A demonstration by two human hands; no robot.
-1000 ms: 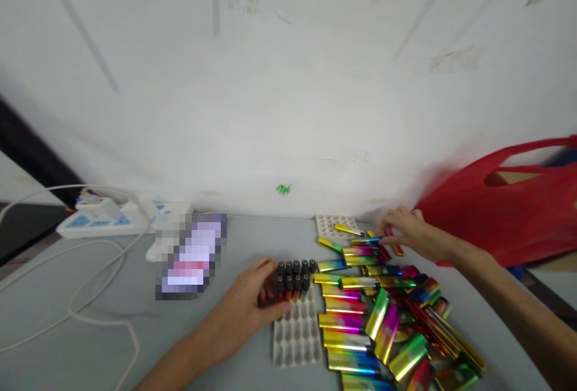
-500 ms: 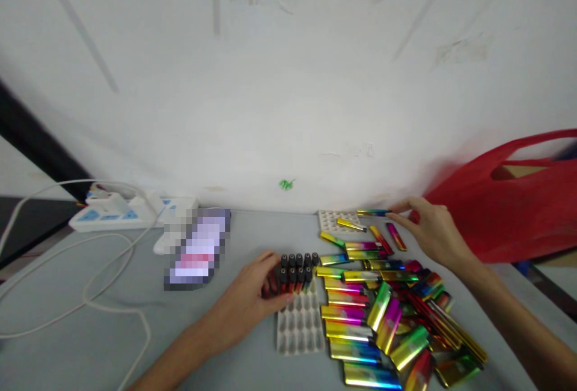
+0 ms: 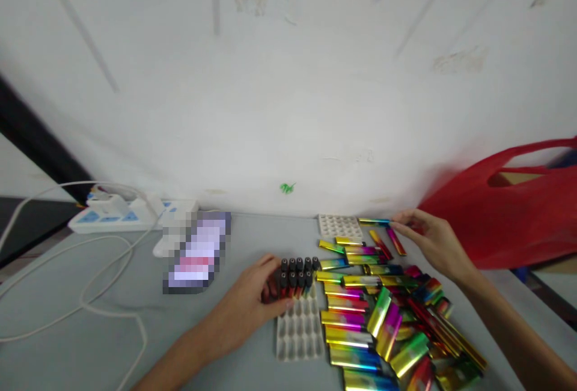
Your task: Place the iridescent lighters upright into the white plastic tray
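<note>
My left hand curls round the left side of two rows of upright lighters with black tops, which stand in the far end of a grey moulded tray. At the back right, the fingertips of my right hand pinch the right end of a yellow-and-blue metallic lighter. That lighter lies beside a second, smaller-looking pale tray. Between my hands, many shiny multicoloured lighters lie in a loose column and a heap.
A phone with a pixelated screen lies at the left, near a white power strip and loose white cables. A red bag stands at the right, against the pale wall.
The yellow lighter that lay across the back tray now rests just in front of it. My right hand stays at the yellow-and-blue lighter; my left hand has hardly moved.
</note>
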